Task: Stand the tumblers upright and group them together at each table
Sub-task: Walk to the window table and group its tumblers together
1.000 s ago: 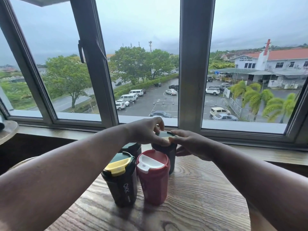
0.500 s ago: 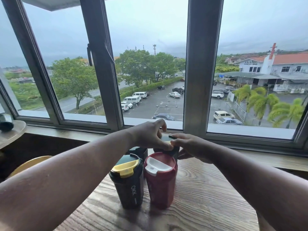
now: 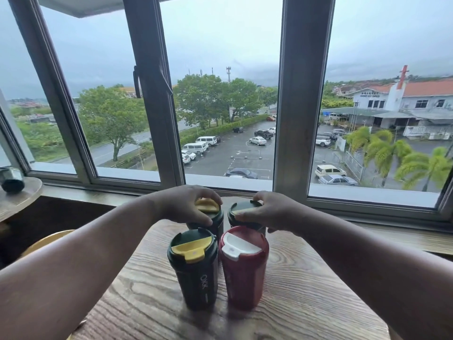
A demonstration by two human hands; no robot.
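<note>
Several tumblers stand upright, close together, on the wooden table point(image 3: 306, 298). At the front are a dark green tumbler with a yellow flap point(image 3: 193, 268) and a red tumbler with a white flap point(image 3: 244, 266). Behind them stand two more dark green tumblers. My left hand point(image 3: 186, 204) grips the lid of the back left tumbler point(image 3: 210, 212). My right hand point(image 3: 272, 211) grips the lid of the back right tumbler point(image 3: 241, 212).
The table meets a window sill point(image 3: 404, 238) below a large window point(image 3: 228, 94). Another round table point(image 3: 17, 197) at the far left carries a dark tumbler lying on its side point(image 3: 11, 179). A yellow chair edge point(image 3: 46, 241) shows at lower left.
Both hands were on one back tumbler; now they have parted, the left on the back left lid, the right on the back right lid. The view has shifted.
</note>
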